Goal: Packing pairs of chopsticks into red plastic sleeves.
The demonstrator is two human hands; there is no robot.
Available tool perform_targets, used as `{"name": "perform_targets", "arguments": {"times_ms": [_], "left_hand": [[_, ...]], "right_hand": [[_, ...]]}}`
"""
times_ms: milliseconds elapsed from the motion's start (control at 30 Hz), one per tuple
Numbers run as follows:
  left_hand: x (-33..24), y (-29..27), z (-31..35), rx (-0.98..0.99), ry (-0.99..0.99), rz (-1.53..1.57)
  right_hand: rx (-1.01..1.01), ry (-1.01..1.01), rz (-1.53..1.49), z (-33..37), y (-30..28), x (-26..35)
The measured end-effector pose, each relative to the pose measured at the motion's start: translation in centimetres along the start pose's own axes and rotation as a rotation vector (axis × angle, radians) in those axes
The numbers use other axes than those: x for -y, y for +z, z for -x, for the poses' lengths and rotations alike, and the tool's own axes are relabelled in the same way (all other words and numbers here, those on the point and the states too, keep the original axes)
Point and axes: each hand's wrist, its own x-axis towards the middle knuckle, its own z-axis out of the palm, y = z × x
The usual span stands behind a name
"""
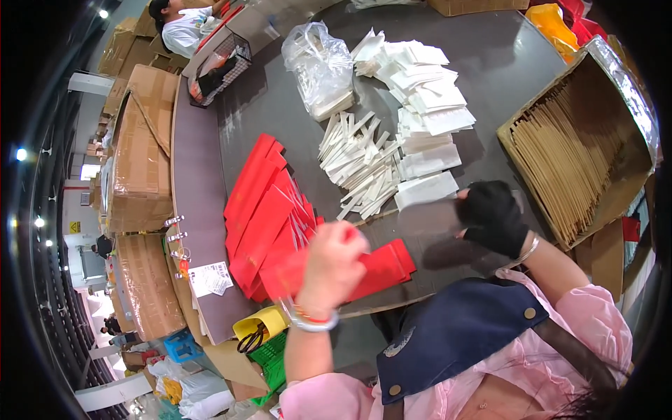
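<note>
My left hand (332,266), bare and smeared by motion, is raised over the red paper envelopes (262,210) with its fingers curled in. A bit of red shows at its fingertips, but what it pinches, if anything, is unclear. My right hand (495,218) wears a black fingerless glove. Its thumb and finger are at a blurred, greyish flat thing (425,218), too smeared to name. Just beyond that thing lies a row of overlapping white paper packets (427,150). Left of the row is a loose heap of narrow white strips (357,164).
A clear plastic bag (318,66) of white pieces lies at the far side. To the right stands an open cardboard box (553,161) packed with thin brown sticks. A wire basket (220,66) sits at the far left, and a yellow holder with scissors (259,329) at the near left edge.
</note>
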Motion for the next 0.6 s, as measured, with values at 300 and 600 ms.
{"name": "perform_targets", "arguments": {"times_ms": [300,600], "left_hand": [[-1.9,12.8,3.8,-0.232,-0.681,-0.099],[-0.7,15.0,4.9,-0.323,-0.725,0.208]], "right_hand": [[0.137,0.058,0.108,0.4,0.4,2.0],[0.36,-0.09,0.024,-0.4,3.4,3.0]]}}
